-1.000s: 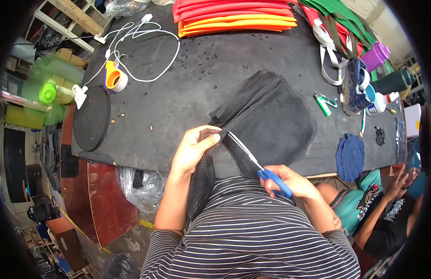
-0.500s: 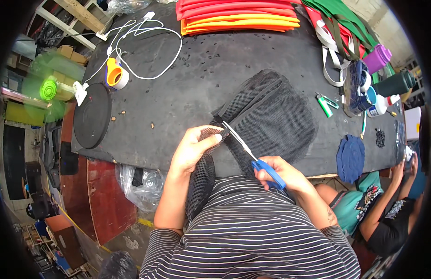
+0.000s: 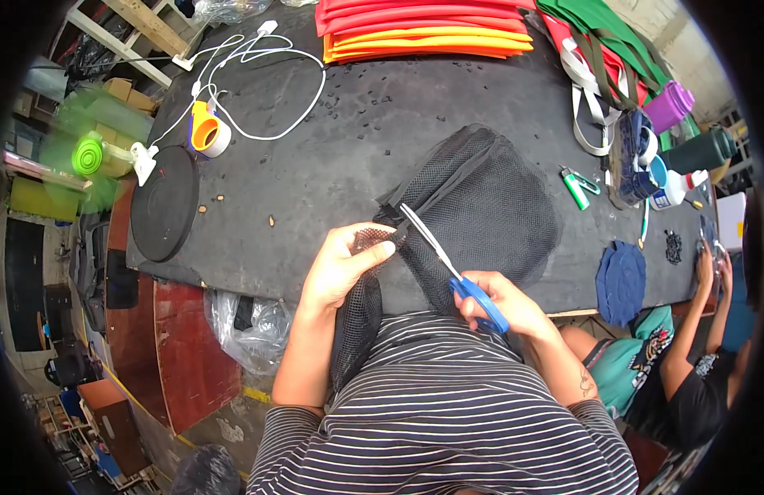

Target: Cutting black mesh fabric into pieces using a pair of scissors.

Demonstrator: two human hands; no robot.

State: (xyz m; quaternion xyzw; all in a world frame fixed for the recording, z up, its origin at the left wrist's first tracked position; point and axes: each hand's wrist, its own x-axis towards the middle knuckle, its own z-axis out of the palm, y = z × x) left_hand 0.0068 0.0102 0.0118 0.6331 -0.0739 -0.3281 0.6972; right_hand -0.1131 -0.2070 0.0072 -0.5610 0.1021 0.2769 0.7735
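Black mesh fabric (image 3: 501, 194) lies bunched on the dark table, and part of it hangs over the near edge against my striped shirt. My left hand (image 3: 339, 268) is closed on an edge of the mesh, pinching it between thumb and fingers. In my right hand (image 3: 505, 304) is a pair of scissors (image 3: 435, 246) with blue handles, fingers through the loops. Their blades point up and left over the mesh, with the tips a little right of my left fingertips. The blades look closed or nearly so.
Red and orange folded fabric (image 3: 427, 29) is stacked at the far edge. A white cable (image 3: 303, 115), tape dispenser (image 3: 207, 136), black disc (image 3: 165, 202) and small fan (image 3: 89, 154) are left. Green cutter (image 3: 575, 190), navy fabric (image 3: 621, 282) and bottles are right. Another person's hands (image 3: 713, 268) show far right.
The scissors have shifted slightly up and right, their tips away from my left fingers. My left hand has barely moved. The other person's hands have moved up and left.
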